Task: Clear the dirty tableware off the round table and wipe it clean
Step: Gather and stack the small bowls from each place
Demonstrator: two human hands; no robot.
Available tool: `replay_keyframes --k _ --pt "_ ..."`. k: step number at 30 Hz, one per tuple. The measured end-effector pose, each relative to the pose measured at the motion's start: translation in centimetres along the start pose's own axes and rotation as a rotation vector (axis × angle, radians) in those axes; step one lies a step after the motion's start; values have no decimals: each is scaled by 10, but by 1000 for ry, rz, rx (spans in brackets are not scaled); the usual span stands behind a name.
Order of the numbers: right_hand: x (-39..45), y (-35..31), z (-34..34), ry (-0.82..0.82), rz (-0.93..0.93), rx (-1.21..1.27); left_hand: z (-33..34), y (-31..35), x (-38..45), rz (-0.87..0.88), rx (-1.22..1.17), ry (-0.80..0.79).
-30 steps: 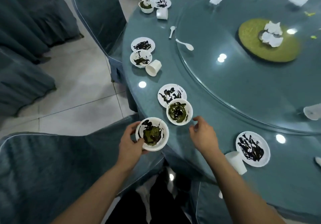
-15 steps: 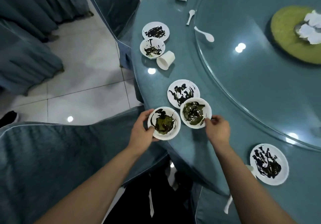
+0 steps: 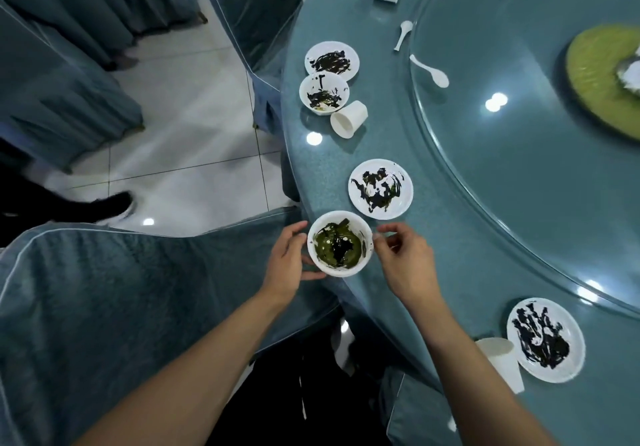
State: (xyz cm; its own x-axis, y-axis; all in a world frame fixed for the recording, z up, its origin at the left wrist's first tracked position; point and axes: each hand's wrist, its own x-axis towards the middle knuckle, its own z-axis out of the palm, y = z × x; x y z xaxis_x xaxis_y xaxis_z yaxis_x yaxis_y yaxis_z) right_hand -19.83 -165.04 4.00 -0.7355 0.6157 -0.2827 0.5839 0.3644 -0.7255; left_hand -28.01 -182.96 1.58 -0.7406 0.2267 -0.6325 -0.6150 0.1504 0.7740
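A white bowl (image 3: 339,243) smeared with green and black leftovers sits at the near edge of the round teal table (image 3: 450,238). It seems to be nested in a second bowl, of which only a rim shows. My left hand (image 3: 289,260) grips the bowl's left side from below. The fingertips of my right hand (image 3: 403,258) pinch its right rim. A dirty white plate (image 3: 380,188) lies just beyond the bowl. Farther along the edge are another dirty plate (image 3: 331,60), a dirty bowl (image 3: 323,93) and a tipped white cup (image 3: 349,119).
At the near right lie a dirty plate (image 3: 545,339) and a tipped cup (image 3: 502,362). Two white spoons (image 3: 431,71) lie by the glass turntable (image 3: 536,134), which carries a green mat (image 3: 602,75). Covered chairs (image 3: 104,307) crowd the table's edge, and a person's shoe (image 3: 110,205) is on the tiled floor.
My right hand lifted the second bowl off the table and brought it onto the bowl in my left hand; only one bowl shows now. The camera has moved closer.
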Motion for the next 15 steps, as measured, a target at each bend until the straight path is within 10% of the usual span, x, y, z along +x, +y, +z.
replay_keyframes --k 15 --pt "-27 24 -18 0 -44 -4 15 -10 -4 121 182 88"
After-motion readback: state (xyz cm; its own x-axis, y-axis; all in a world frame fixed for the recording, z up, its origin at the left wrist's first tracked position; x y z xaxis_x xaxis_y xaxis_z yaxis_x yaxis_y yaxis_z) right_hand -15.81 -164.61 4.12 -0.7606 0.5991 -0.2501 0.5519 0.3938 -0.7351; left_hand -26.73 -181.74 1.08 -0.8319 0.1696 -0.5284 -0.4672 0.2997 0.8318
